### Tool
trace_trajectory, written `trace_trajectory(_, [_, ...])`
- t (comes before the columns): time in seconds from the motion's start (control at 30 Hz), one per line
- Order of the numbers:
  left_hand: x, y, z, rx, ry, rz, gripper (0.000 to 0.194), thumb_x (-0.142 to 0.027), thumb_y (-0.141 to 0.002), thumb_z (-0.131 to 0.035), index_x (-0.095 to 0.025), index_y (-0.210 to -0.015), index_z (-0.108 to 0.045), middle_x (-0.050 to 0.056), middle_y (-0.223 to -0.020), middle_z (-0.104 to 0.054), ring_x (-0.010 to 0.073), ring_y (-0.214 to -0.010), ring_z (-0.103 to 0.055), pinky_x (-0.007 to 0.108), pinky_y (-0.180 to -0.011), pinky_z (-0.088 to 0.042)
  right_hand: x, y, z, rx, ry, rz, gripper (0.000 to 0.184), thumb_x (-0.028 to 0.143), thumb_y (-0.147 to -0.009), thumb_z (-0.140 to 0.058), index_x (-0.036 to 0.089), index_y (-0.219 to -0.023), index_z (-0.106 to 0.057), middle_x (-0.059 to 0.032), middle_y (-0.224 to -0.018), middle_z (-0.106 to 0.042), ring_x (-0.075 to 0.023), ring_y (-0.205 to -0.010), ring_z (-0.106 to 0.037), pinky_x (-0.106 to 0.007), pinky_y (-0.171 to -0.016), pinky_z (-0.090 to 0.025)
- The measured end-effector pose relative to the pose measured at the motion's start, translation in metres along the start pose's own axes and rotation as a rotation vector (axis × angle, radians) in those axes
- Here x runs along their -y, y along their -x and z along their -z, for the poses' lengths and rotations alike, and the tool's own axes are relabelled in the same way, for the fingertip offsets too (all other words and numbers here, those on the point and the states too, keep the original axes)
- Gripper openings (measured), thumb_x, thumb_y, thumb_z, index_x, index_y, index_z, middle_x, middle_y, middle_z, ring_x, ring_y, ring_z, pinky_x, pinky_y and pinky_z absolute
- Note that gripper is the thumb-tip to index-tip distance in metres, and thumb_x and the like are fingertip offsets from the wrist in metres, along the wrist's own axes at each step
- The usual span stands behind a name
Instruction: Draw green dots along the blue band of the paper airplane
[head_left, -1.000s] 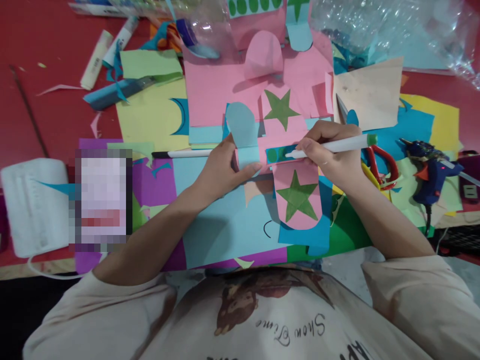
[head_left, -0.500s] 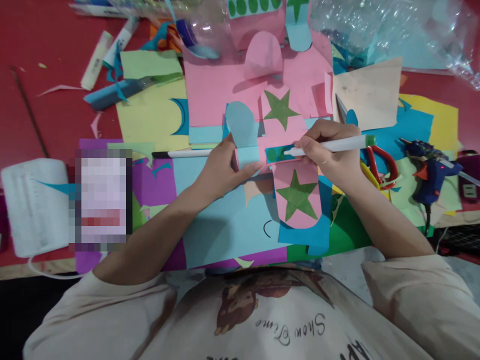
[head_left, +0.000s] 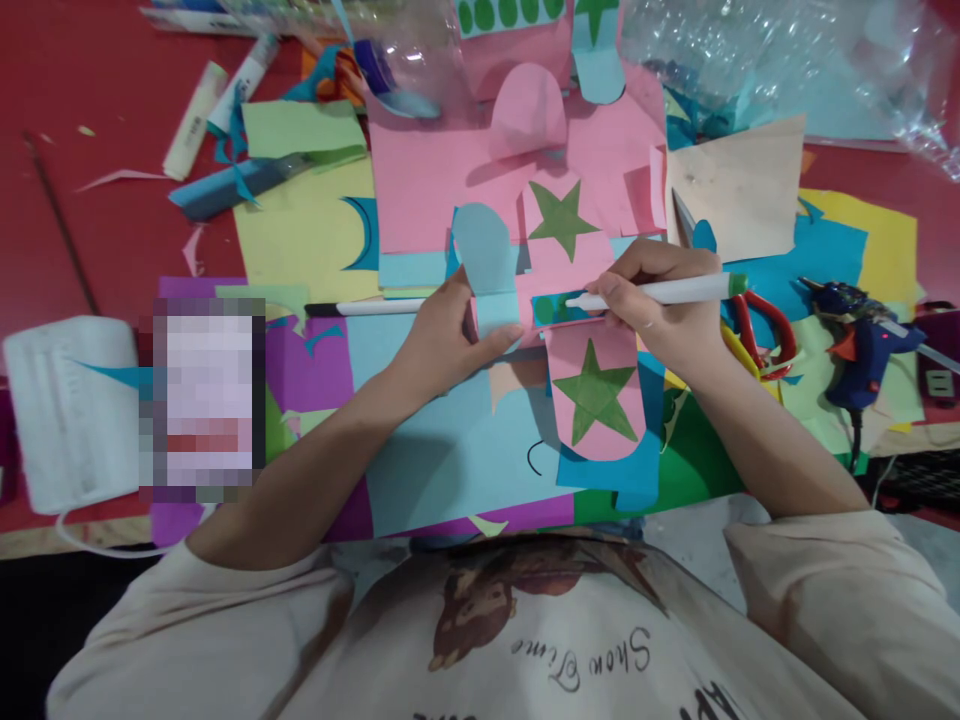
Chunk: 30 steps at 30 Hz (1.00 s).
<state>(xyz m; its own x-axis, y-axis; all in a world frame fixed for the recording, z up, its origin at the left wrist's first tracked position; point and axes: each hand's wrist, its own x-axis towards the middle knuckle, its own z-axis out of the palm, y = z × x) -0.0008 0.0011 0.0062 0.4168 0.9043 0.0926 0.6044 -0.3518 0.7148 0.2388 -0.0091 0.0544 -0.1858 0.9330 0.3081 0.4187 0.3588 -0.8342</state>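
Note:
My right hand is closed around a white pen with a green end, its tip resting on a blue strip with green dots at the middle of a pink paper craft. That craft carries a green star on its rounded lower flap and another green star above. My left hand lies on the paper to the left, its fingers pressed on a light blue flap and holding it down. Both forearms reach in from the bottom.
Coloured paper sheets and scraps cover the red table. Red-handled scissors and a blue glue gun lie to the right. Glue sticks and a craft knife sit at the upper left, a white mask at the left, crumpled plastic at the top right.
The pen tip has slid a little to the left along the blue dotted strip. My left hand has stayed in place.

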Motion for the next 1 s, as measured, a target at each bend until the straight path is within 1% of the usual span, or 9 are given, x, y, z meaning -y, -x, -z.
trace_trajectory(0.2, [-0.0001, 0.0003, 0.0001, -0.001, -0.002, -0.001, 0.083, -0.086, -0.082, -0.043, -0.020, -0.131, -0.052, 0.014, -0.133, -0.064, 0.0336, -0.123, -0.061, 0.046, -0.100, -0.053, 0.0014, -0.0016, 0.0020, 0.042, 0.009, 0.028, 0.033, 0.032, -0.086, -0.065, 0.022, -0.057, -0.052, 0.0015, -0.053, -0.053, -0.0117, -0.051, -0.050, -0.029, -0.046, -0.038])
trace_trajectory(0.3, [-0.0001, 0.0002, 0.0003, -0.004, 0.006, 0.001, 0.082, -0.085, -0.082, -0.043, -0.020, -0.131, -0.052, 0.014, -0.131, -0.065, 0.0335, -0.122, -0.062, 0.045, -0.100, -0.053, 0.0001, -0.0017, 0.0020, 0.024, -0.026, 0.021, 0.034, 0.033, -0.087, -0.066, 0.022, -0.058, -0.051, 0.0021, -0.053, -0.053, -0.0107, -0.049, -0.049, -0.029, -0.045, -0.038])
trace_trajectory(0.4, [0.0001, 0.0001, 0.0007, -0.003, 0.011, 0.001, 0.081, -0.084, -0.083, -0.044, -0.020, -0.131, -0.053, 0.014, -0.130, -0.065, 0.0339, -0.121, -0.062, 0.046, -0.100, -0.053, -0.0033, -0.0014, 0.0011, -0.044, -0.106, -0.005, 0.037, 0.039, -0.091, -0.063, 0.022, -0.060, -0.052, 0.0031, -0.051, -0.054, -0.0092, -0.044, -0.048, -0.027, -0.043, -0.040])
trace_trajectory(0.47, [0.0002, 0.0003, 0.0010, 0.001, 0.000, -0.001, 0.080, -0.083, -0.083, -0.043, -0.019, -0.131, -0.053, 0.014, -0.131, -0.065, 0.0342, -0.123, -0.061, 0.046, -0.100, -0.052, -0.0059, -0.0014, 0.0005, -0.068, -0.151, -0.013, 0.041, 0.046, -0.092, -0.062, 0.023, -0.060, -0.052, 0.0035, -0.049, -0.054, -0.0091, -0.042, -0.050, -0.027, -0.042, -0.042])
trace_trajectory(0.53, [0.0003, 0.0004, 0.0011, 0.007, -0.015, -0.002, 0.080, -0.083, -0.084, -0.042, -0.019, -0.132, -0.052, 0.014, -0.132, -0.064, 0.0341, -0.124, -0.060, 0.046, -0.101, -0.052, -0.0074, -0.0017, 0.0002, -0.059, -0.169, -0.014, 0.043, 0.051, -0.091, -0.062, 0.023, -0.060, -0.051, 0.0033, -0.049, -0.055, -0.0096, -0.043, -0.052, -0.026, -0.041, -0.042])
trace_trajectory(0.6, [0.0002, 0.0004, 0.0010, 0.009, -0.018, -0.004, 0.080, -0.083, -0.084, -0.042, -0.019, -0.132, -0.052, 0.014, -0.132, -0.063, 0.0337, -0.124, -0.060, 0.045, -0.100, -0.052, -0.0074, -0.0022, 0.0001, -0.044, -0.170, -0.011, 0.042, 0.052, -0.091, -0.063, 0.024, -0.061, -0.052, 0.0028, -0.050, -0.057, -0.0098, -0.043, -0.052, -0.027, -0.040, -0.042])
trace_trajectory(0.73, [-0.0006, -0.0001, 0.0011, 0.007, 0.002, -0.002, 0.077, -0.081, -0.084, -0.045, -0.020, -0.130, -0.053, 0.013, -0.129, -0.066, 0.0334, -0.121, -0.062, 0.044, -0.097, -0.053, -0.0046, -0.0030, 0.0000, -0.038, -0.150, 0.007, 0.036, 0.043, -0.092, -0.064, 0.023, -0.063, -0.054, 0.0023, -0.054, -0.060, -0.0097, -0.045, -0.052, -0.027, -0.040, -0.041])
trace_trajectory(0.87, [-0.0008, 0.0001, 0.0012, 0.007, 0.000, -0.006, 0.075, -0.079, -0.085, -0.046, -0.020, -0.131, -0.052, 0.013, -0.130, -0.065, 0.0334, -0.121, -0.062, 0.045, -0.098, -0.053, -0.0040, -0.0028, 0.0000, -0.028, -0.099, 0.032, 0.034, 0.033, -0.091, -0.065, 0.023, -0.061, -0.052, 0.0027, -0.054, -0.058, -0.0098, -0.046, -0.052, -0.028, -0.042, -0.040])
trace_trajectory(1.0, [0.0000, 0.0005, 0.0009, 0.010, -0.016, -0.008, 0.075, -0.077, -0.086, -0.046, -0.019, -0.133, -0.051, 0.014, -0.130, -0.064, 0.0346, -0.122, -0.061, 0.047, -0.100, -0.052, -0.0058, -0.0022, 0.0019, -0.004, -0.057, 0.044, 0.032, 0.027, -0.089, -0.065, 0.022, -0.060, -0.052, 0.0023, -0.053, -0.056, -0.0108, -0.048, -0.051, -0.029, -0.044, -0.041])
